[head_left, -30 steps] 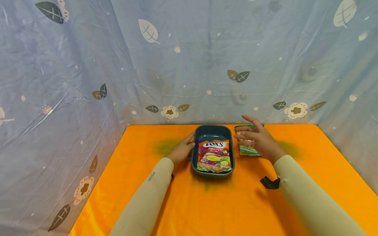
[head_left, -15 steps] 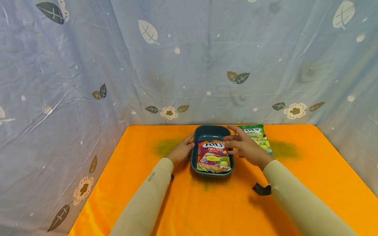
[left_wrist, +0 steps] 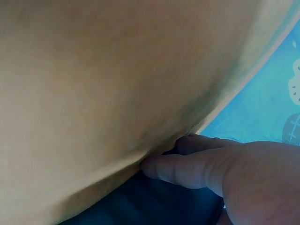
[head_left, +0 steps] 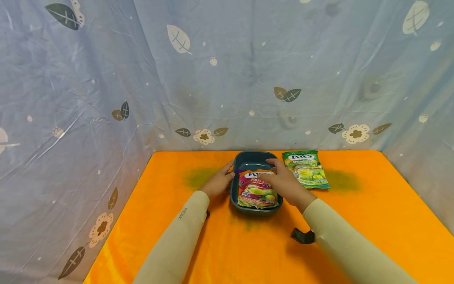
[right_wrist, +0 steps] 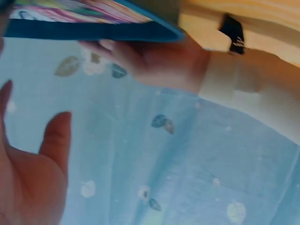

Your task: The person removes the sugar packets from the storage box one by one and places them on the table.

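A dark blue-grey rectangular tray (head_left: 254,157) stands on the orange table. In it lies an orange and purple bag of fruit candy (head_left: 255,191) printed FOX'S FRUITS. My left hand (head_left: 217,183) rests against the tray's left side, fingers extended along the wall; the left wrist view shows its fingertips at the tray. My right hand (head_left: 285,185) reaches over the tray's right rim, above the candy bag and hiding part of it. Its thumb and fingers are spread apart in the right wrist view, with nothing between them. Whether the fingertips touch the bag cannot be told.
To the right of the tray a green FOX'S candy bag (head_left: 306,169) lies flat on the orange tabletop (head_left: 248,252). A pale blue printed curtain (head_left: 227,79) hangs behind the table and along both sides. Black straps show at the wrists.
My right hand has moved left from over the green candy bag to over the candy bag in the tray, uncovering the green one. The left hand has stayed against the tray.
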Motion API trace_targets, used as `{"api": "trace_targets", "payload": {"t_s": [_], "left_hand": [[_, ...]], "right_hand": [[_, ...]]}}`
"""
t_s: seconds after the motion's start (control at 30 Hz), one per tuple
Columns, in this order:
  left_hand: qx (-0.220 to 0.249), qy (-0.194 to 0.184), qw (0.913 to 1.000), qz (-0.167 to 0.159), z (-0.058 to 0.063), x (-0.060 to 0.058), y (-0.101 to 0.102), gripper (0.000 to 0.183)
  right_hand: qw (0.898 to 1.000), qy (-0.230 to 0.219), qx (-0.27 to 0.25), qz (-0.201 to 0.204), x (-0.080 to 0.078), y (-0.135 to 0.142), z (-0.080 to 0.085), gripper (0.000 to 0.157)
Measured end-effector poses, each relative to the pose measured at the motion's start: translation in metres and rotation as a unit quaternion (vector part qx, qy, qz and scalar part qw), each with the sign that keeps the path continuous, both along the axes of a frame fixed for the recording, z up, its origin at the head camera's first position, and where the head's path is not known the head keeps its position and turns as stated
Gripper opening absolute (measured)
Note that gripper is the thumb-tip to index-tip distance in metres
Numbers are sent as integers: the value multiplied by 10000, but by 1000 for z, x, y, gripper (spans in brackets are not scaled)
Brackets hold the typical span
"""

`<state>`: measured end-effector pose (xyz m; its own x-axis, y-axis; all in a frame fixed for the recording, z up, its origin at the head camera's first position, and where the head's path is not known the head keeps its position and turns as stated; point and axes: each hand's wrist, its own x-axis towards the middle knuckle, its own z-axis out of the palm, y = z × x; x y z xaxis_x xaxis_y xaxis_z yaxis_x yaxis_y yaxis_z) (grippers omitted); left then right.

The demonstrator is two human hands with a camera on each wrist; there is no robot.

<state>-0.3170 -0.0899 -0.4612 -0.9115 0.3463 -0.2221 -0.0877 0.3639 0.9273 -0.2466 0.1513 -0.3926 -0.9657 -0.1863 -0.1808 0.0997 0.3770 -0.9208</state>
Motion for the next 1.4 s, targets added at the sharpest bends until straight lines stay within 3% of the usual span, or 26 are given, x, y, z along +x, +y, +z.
{"api": "trace_targets", "payload": {"t_s": [0.17,0.33,0.6,0.97,1.23,1.4], "left_hand": [[191,-114,9998,-3,1,0,2,51],[50,-71,10000,-23,1,0,4,52],[189,18,9998,-113,-1,-2,3,52],[467,-117,9987,-190,-2,-2,2,53],[711,-222,9971,-132,-3,-2,2,52],[617,-211,9978,-122,-2,-2,1,52]], "right_hand": [[9989,-81,257,-383,-1,-13,-4,85],[9970,-306,173,-684,-5,-19,-13,79],[9948,-192,126,-997,-8,-23,-19,75],[9944,-327,-350,-939,-12,-20,-21,65],[9958,-457,22,-790,-11,-22,-22,64],[9952,-532,-182,-804,-14,-19,-23,57]]}}
